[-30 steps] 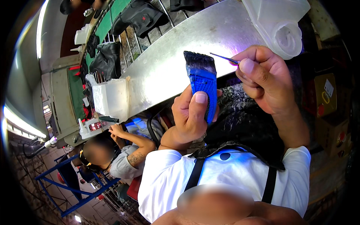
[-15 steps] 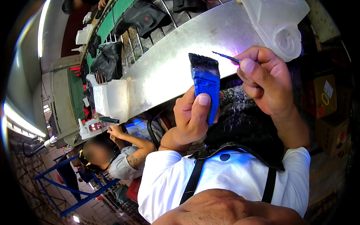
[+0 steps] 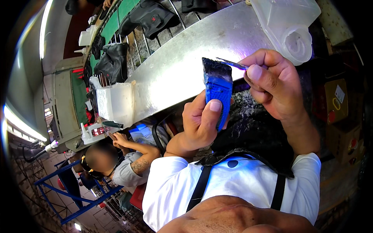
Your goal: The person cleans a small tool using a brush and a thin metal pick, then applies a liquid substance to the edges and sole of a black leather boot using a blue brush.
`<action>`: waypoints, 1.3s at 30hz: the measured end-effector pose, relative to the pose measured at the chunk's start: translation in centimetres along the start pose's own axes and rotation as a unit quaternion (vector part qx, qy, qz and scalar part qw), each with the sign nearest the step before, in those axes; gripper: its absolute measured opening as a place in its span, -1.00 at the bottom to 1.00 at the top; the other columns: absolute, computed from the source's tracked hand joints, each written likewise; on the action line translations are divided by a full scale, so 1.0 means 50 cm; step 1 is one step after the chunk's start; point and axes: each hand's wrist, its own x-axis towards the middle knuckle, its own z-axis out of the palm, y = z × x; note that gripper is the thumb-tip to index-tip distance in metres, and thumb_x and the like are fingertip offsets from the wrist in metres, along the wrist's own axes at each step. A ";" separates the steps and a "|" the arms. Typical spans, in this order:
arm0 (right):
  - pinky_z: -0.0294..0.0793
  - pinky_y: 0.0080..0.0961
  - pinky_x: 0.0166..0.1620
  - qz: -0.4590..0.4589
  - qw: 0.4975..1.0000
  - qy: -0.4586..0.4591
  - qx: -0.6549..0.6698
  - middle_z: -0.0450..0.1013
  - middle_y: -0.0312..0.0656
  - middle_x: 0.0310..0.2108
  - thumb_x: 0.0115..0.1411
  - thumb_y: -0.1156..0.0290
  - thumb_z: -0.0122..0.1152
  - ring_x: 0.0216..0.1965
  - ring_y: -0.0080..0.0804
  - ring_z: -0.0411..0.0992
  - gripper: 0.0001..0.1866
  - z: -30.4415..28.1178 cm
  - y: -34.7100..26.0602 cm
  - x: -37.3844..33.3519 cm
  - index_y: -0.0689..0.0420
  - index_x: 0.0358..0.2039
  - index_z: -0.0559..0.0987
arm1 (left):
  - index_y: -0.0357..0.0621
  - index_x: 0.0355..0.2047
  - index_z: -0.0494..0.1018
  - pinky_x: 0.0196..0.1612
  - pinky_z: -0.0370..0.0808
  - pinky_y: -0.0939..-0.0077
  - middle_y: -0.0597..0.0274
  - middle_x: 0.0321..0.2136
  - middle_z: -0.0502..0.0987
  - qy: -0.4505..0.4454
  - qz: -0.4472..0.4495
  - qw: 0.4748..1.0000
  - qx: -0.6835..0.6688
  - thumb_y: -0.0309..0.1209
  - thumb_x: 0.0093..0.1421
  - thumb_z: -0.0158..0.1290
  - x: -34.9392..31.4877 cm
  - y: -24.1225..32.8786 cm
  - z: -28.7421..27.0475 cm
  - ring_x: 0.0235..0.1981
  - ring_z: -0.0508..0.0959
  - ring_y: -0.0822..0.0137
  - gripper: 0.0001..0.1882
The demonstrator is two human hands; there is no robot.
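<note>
Before the person stretches the desk [image 3: 171,70], a tub [image 3: 116,101] at its left end, a plastic container [image 3: 278,17] at its right; beyond it, boots [image 3: 149,19] lie on a rack [image 3: 176,13]. The left fingers' [image 3: 213,106] brush-like tool [image 3: 217,79] sits left of the right fingers [image 3: 256,73], whose thin tool [image 3: 235,63] points toward its far end. A co-worker [image 3: 128,173] sits left, cartons [image 3: 342,143] right

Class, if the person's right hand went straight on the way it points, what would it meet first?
The right hand and its thin tool point leftward, so probably the black-ended blue tool in the left hand; depth is unclear, so it might pass by.
</note>
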 end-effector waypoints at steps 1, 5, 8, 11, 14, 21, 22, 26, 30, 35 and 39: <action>0.09 -0.80 -0.63 0.005 1.000 -0.003 0.001 0.36 -0.42 -0.58 0.24 0.41 0.29 -0.68 -0.81 0.17 -0.80 0.002 -0.003 0.000 0.27 -0.21 0.56 | -0.32 -0.18 0.47 -0.56 0.33 0.65 0.29 -0.64 0.47 -0.009 0.004 1.000 -0.011 -0.25 0.45 -0.22 0.000 -0.002 -0.002 -0.66 0.40 0.56 -0.63; 0.09 -0.80 -0.62 -0.008 0.999 -0.003 -0.034 0.36 -0.41 -0.57 0.24 0.40 0.29 -0.67 -0.81 0.18 -0.80 0.005 -0.002 0.001 0.27 -0.21 0.56 | -0.32 -0.18 0.46 -0.56 0.32 0.65 0.29 -0.63 0.48 -0.024 0.010 1.000 -0.013 -0.26 0.45 -0.21 0.000 -0.005 -0.006 -0.66 0.40 0.57 -0.64; 0.09 -0.80 -0.62 -0.007 0.999 -0.007 -0.033 0.36 -0.41 -0.57 0.24 0.40 0.29 -0.67 -0.81 0.18 -0.79 0.004 -0.004 0.000 0.27 -0.21 0.56 | -0.32 -0.18 0.46 -0.56 0.32 0.65 0.29 -0.62 0.48 -0.026 0.009 1.000 -0.010 -0.27 0.45 -0.21 -0.001 -0.005 -0.007 -0.65 0.41 0.57 -0.64; 0.08 -0.79 -0.63 -0.003 1.000 -0.003 -0.010 0.36 -0.42 -0.58 0.24 0.40 0.29 -0.68 -0.81 0.17 -0.78 0.005 -0.001 -0.002 0.27 -0.21 0.55 | -0.32 -0.19 0.46 -0.56 0.33 0.65 0.29 -0.62 0.48 -0.025 0.007 1.000 -0.009 -0.27 0.45 -0.21 0.000 -0.003 -0.007 -0.65 0.41 0.57 -0.65; 0.07 -0.79 -0.63 -0.005 1.000 0.004 -0.007 0.35 -0.42 -0.58 0.24 0.39 0.29 -0.68 -0.81 0.16 -0.77 0.003 0.005 -0.002 0.28 -0.20 0.55 | -0.32 -0.19 0.46 -0.55 0.33 0.66 0.29 -0.62 0.48 -0.028 0.010 1.000 -0.006 -0.27 0.44 -0.21 0.001 -0.003 -0.008 -0.65 0.41 0.57 -0.65; 0.06 -0.78 -0.63 -0.002 1.000 -0.003 -0.010 0.35 -0.42 -0.58 0.25 0.38 0.28 -0.68 -0.81 0.16 -0.78 0.007 0.002 -0.004 0.28 -0.21 0.55 | -0.31 -0.18 0.46 -0.55 0.34 0.65 0.29 -0.62 0.48 -0.026 0.005 1.000 -0.005 -0.26 0.45 -0.20 0.000 -0.003 -0.008 -0.65 0.41 0.56 -0.65; 0.06 -0.78 -0.63 -0.003 1.000 -0.004 -0.014 0.35 -0.42 -0.58 0.25 0.38 0.28 -0.68 -0.81 0.16 -0.78 0.007 0.002 -0.003 0.28 -0.21 0.55 | -0.31 -0.18 0.46 -0.55 0.34 0.65 0.30 -0.62 0.48 -0.026 0.003 1.000 -0.003 -0.26 0.45 -0.20 0.000 -0.003 -0.008 -0.65 0.42 0.56 -0.64; 0.07 -0.78 -0.63 -0.006 1.000 -0.007 -0.016 0.36 -0.42 -0.58 0.26 0.38 0.28 -0.68 -0.81 0.17 -0.79 0.005 0.001 -0.003 0.27 -0.22 0.55 | -0.30 -0.18 0.47 -0.56 0.34 0.65 0.30 -0.63 0.48 -0.028 0.005 1.000 0.001 -0.24 0.45 -0.20 -0.003 -0.006 -0.009 -0.65 0.42 0.57 -0.64; 0.07 -0.79 -0.63 -0.023 0.999 0.007 -0.041 0.35 -0.42 -0.58 0.27 0.38 0.26 -0.67 -0.80 0.16 -0.80 0.010 0.005 -0.005 0.27 -0.23 0.55 | -0.30 -0.18 0.47 -0.56 0.33 0.65 0.30 -0.63 0.48 -0.027 0.011 1.000 0.000 -0.24 0.45 -0.20 -0.002 -0.008 -0.008 -0.65 0.42 0.57 -0.63; 0.07 -0.79 -0.63 -0.038 0.999 0.021 0.030 0.31 -0.44 -0.59 0.29 0.38 0.23 -0.67 -0.79 0.15 -0.81 0.004 0.012 -0.002 0.26 -0.21 0.54 | -0.31 -0.19 0.47 -0.56 0.33 0.65 0.30 -0.64 0.48 -0.026 0.012 1.000 0.001 -0.24 0.45 -0.21 -0.002 -0.005 -0.009 -0.65 0.42 0.57 -0.63; 0.08 -0.79 -0.63 -0.036 0.999 0.027 0.029 0.30 -0.44 -0.59 0.29 0.39 0.23 -0.67 -0.79 0.15 -0.80 -0.007 0.006 -0.002 0.26 -0.19 0.54 | -0.32 -0.20 0.47 -0.56 0.33 0.65 0.29 -0.64 0.48 -0.012 0.002 1.000 0.003 -0.24 0.44 -0.21 -0.002 -0.004 -0.008 -0.66 0.41 0.57 -0.62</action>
